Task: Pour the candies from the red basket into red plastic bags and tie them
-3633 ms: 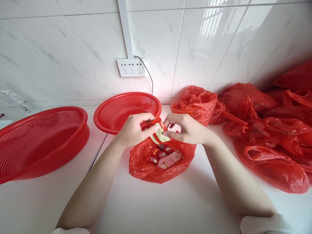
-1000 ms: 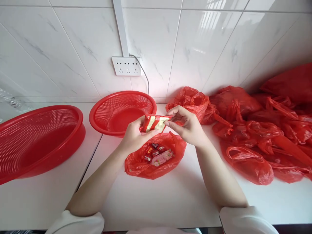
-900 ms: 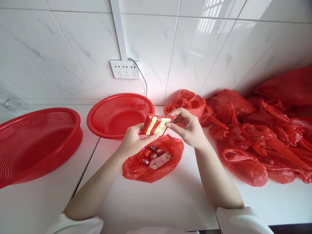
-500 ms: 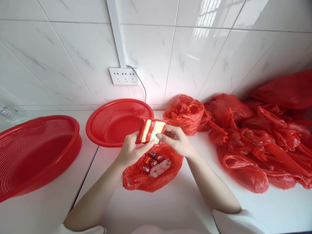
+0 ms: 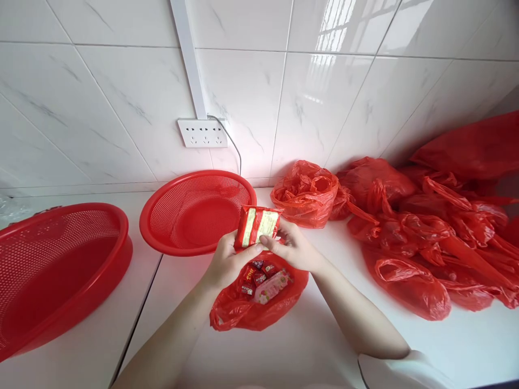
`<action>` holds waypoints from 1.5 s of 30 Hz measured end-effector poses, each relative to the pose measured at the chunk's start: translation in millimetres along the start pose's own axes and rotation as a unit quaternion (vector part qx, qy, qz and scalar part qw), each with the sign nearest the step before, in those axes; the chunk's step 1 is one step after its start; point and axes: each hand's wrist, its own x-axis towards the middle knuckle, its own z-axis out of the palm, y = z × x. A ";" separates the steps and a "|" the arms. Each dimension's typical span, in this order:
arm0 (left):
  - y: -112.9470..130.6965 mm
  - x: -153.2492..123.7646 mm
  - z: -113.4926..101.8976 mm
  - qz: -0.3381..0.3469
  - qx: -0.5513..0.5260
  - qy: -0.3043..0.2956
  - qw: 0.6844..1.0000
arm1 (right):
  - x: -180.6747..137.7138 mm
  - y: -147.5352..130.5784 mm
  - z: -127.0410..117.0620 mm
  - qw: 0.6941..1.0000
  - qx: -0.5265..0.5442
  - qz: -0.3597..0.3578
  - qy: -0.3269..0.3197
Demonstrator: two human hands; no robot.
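Red perforated plastic forms the large basket (image 5: 60,270) at far left, cut off by the frame edge; clear plastic (image 5: 8,209) behind it is too indistinct to identify. A dark seam (image 5: 141,302) crosses the white worktop (image 5: 336,324) to its right. Next along, a second red basket (image 5: 203,213) sits near the tiled wall (image 5: 243,81), its visible interior bare. Above it, a white socket panel (image 5: 203,133) is fixed to the tiles, with a grey cable (image 5: 235,146) hanging at its right side.

At centre, the left hand (image 5: 227,262) grips the lower left of a red and pale-yellow packet (image 5: 256,226), thumb along the bottom edge. The packet is held tilted, printed face visible, above an open red bag (image 5: 279,310) on the worktop. Inside the bag: several small red-wrapped pieces (image 5: 258,278) and, to their right, a pink packet (image 5: 272,286) lying aslant. The right hand (image 5: 295,247) pinches the packet's lower right, thumb pressed on the face near the left thumb; fingers behind are largely hidden.

Further right, a crumpled red bag (image 5: 306,194) stands near the wall. A heap of red plastic bags (image 5: 430,237) occupies the far right.
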 end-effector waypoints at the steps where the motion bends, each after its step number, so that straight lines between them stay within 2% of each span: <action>1: 0.0 0.3 0.0 -0.003 0.003 0.000 1.000 | 0.2 0.0 -0.5 1.000 -0.003 0.001 -0.003; 6: 4.8 -0.9 -1.3 -0.005 0.060 -0.003 0.998 | 1.0 1.6 -1.4 1.000 -0.017 -0.007 -0.013; 11: 13.2 -3.9 -1.1 0.037 0.107 -0.015 0.993 | 2.8 2.9 -3.9 1.000 0.009 0.011 -0.015; 15: 18.4 -8.1 1.6 0.028 0.095 0.009 0.995 | 0.2 -6.8 -9.8 0.996 0.064 0.018 -0.062; 17: 20.2 -10.2 3.5 0.021 0.082 0.011 0.996 | -3.8 -15.6 -13.8 0.995 0.055 0.028 -0.076; 22: 28.6 -13.0 10.8 -0.009 0.065 -0.030 0.997 | -12.8 -38.0 -23.5 0.997 -0.040 0.040 -0.051; 25: 37.3 -13.2 17.5 -0.009 0.076 -0.023 0.997 | -12.9 -48.2 -25.2 0.998 -0.054 0.026 -0.021; 27: 41.8 -13.3 21.9 0.015 0.071 -0.009 0.997 | -11.8 -53.4 -23.9 0.999 -0.051 0.018 -0.003; 31: 42.7 -14.5 24.4 0.106 0.089 0.037 0.990 | -10.9 -58.3 -18.6 0.999 -0.038 0.003 0.026; 35: 38.8 -15.6 14.9 0.165 0.148 0.074 0.972 | -11.5 -54.2 -16.0 0.998 -0.067 -0.008 -0.013; 39: 35.7 -13.5 5.0 0.189 0.164 0.082 0.965 | -10.4 -46.4 -16.0 0.995 -0.088 -0.028 -0.038; 45: 30.3 -7.2 4.6 0.166 0.190 0.042 0.967 | -8.0 -40.4 -18.8 0.992 -0.092 -0.063 -0.059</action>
